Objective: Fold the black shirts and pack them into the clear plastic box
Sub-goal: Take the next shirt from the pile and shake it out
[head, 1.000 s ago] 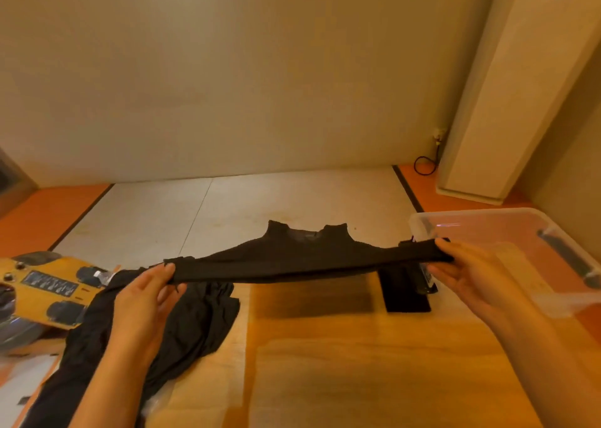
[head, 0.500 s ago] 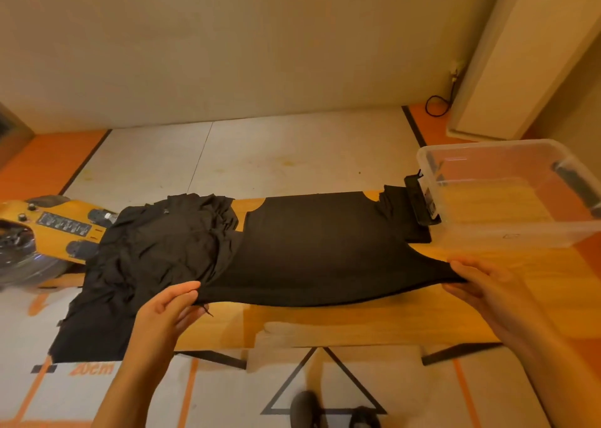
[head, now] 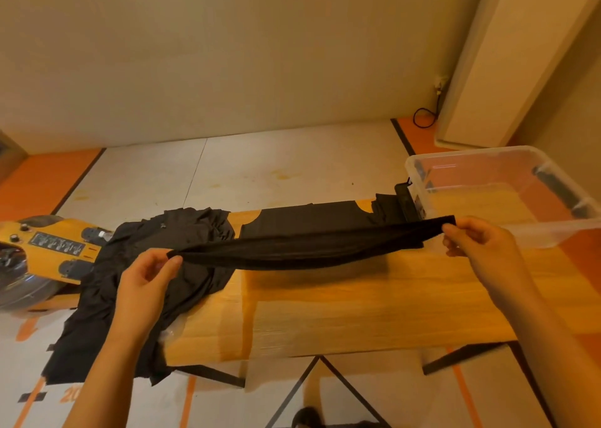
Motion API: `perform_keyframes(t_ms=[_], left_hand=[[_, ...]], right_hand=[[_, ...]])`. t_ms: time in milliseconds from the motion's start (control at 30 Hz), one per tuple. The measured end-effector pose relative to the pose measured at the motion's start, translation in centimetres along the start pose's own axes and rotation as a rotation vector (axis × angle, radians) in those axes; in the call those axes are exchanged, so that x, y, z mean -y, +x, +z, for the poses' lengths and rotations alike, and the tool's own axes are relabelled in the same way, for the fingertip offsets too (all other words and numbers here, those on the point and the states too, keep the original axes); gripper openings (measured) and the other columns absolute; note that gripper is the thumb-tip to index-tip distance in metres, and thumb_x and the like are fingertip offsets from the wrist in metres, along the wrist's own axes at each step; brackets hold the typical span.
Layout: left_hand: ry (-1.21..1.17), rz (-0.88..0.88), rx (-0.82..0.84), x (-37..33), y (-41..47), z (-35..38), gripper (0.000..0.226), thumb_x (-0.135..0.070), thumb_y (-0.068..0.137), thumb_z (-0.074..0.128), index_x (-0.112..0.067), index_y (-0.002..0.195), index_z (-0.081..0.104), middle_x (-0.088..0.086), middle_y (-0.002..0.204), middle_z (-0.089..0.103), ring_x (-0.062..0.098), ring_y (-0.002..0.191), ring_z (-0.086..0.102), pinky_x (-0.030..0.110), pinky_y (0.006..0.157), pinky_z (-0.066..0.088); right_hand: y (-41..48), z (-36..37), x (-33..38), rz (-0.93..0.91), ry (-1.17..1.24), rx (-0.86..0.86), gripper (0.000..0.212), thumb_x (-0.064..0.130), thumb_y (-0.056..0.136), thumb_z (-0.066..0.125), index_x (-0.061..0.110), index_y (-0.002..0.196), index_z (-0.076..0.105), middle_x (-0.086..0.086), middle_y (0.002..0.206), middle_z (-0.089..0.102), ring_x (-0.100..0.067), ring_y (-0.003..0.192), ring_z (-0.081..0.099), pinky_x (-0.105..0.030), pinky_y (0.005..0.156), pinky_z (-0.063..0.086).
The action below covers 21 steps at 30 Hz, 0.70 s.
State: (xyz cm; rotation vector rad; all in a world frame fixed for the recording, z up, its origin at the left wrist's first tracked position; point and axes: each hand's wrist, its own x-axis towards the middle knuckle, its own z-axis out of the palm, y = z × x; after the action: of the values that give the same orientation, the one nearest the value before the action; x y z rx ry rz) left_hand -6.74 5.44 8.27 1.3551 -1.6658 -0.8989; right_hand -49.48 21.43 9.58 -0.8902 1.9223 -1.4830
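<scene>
We have raised the near hem of the limp black fabric shirt [head: 302, 248] off the long wooden table [head: 357, 313]. Our left hand [head: 143, 284] and right hand [head: 478, 245] each pinch a corner, and the collar end lies flat beyond. We judge a fold is starting; the clear rectangular plastic box [head: 553, 229] waits far right.

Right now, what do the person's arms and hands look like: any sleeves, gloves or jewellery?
The left hand and right hand are bare: no gloves, rings or wristbands visible. The left forearm and right forearm are uncovered down to the frame's bottom edge, so no sleeve shows.
</scene>
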Motion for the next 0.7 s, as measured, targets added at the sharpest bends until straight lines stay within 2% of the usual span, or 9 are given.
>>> perform_keyframes(t_ms=[67,133,167,233,333,433,533,600,700], left_hand=[[0.012,0.045,-0.003,-0.3,0.3,0.0,0.018,-0.015,0.100,0.048,-0.016,0.111,0.062,-0.001,0.105,0.065,0.009,0.101,0.060,0.018,0.085,0.047],[0.007,0.092,-0.033,-0.6,0.3,0.2,0.017,-0.018,0.102,0.042,-0.020,0.110,0.058,-0.002,0.104,0.062,0.007,0.102,0.059,0.028,0.091,0.045],[0.010,0.118,-0.048,-0.7,0.2,0.3,0.015,-0.019,0.103,0.041,-0.022,0.107,0.055,-0.002,0.100,0.061,0.007,0.097,0.059,0.030,0.089,0.047],[0.037,0.175,-0.060,-0.9,-0.1,0.4,0.017,-0.019,0.102,0.039,-0.031,0.100,0.051,-0.001,0.089,0.058,0.014,0.082,0.059,0.028,0.074,0.048],[0.106,0.206,-0.057,-0.5,-0.6,0.0,0.016,-0.024,0.101,0.039,-0.036,0.099,0.048,0.017,0.082,0.056,0.037,0.074,0.054,0.040,0.059,0.045],[0.164,0.209,-0.049,0.4,-1.2,-0.4,0.012,-0.030,0.098,0.038,-0.038,0.101,0.047,0.020,0.077,0.056,0.031,0.067,0.055,0.046,0.055,0.047],[0.170,0.194,-0.015,1.0,-1.8,-0.3,0.012,-0.029,0.098,0.039,-0.038,0.101,0.047,0.014,0.077,0.059,0.027,0.066,0.057,0.045,0.056,0.048],[0.162,0.178,0.018,1.5,-2.3,0.1,0.015,-0.025,0.100,0.039,-0.037,0.100,0.047,0.012,0.075,0.058,0.025,0.067,0.056,0.040,0.053,0.048],[0.156,0.144,0.064,2.5,-2.7,0.9,0.020,-0.017,0.101,0.040,-0.035,0.097,0.047,0.002,0.074,0.058,0.015,0.070,0.059,0.022,0.050,0.046]], right_hand=[[0.2,-0.1,0.3,-0.068,-0.061,-0.027,0.014,0.021,0.095,0.055,0.010,0.094,0.064,-0.005,0.100,0.063,-0.009,0.092,0.059,-0.019,0.074,0.041],[0.1,-0.1,0.8,-0.086,-0.054,0.039,0.015,0.020,0.097,0.051,0.010,0.094,0.061,-0.001,0.101,0.063,0.002,0.090,0.057,-0.017,0.076,0.040],[0.0,-0.1,1.0,-0.083,-0.035,0.063,0.014,0.021,0.097,0.050,0.014,0.092,0.060,0.001,0.099,0.065,0.001,0.091,0.059,-0.017,0.078,0.043],[-0.2,-0.2,1.0,-0.087,-0.017,0.085,0.012,0.024,0.095,0.050,0.020,0.090,0.059,0.004,0.094,0.069,-0.004,0.091,0.065,-0.014,0.075,0.050],[-0.8,-0.4,1.2,-0.121,-0.057,0.081,0.014,0.015,0.099,0.046,0.017,0.092,0.058,0.006,0.083,0.071,-0.003,0.082,0.067,-0.008,0.066,0.050],[-1.6,-0.5,1.0,-0.118,-0.068,0.099,0.014,0.016,0.100,0.043,0.014,0.091,0.055,0.008,0.066,0.067,-0.003,0.062,0.064,-0.012,0.052,0.048],[-2.1,-0.3,0.4,-0.092,-0.044,0.115,0.019,0.037,0.092,0.045,0.021,0.088,0.055,-0.002,0.058,0.061,-0.009,0.052,0.058,-0.019,0.046,0.045],[-2.2,-0.2,-0.5,-0.063,-0.048,0.117,0.020,0.037,0.093,0.045,0.021,0.087,0.055,-0.007,0.056,0.054,-0.013,0.049,0.053,-0.021,0.045,0.041],[-2.2,0.0,-2.1,-0.007,-0.048,0.120,0.022,0.043,0.089,0.047,0.023,0.086,0.056,-0.003,0.056,0.049,-0.010,0.048,0.048,-0.021,0.043,0.036]])
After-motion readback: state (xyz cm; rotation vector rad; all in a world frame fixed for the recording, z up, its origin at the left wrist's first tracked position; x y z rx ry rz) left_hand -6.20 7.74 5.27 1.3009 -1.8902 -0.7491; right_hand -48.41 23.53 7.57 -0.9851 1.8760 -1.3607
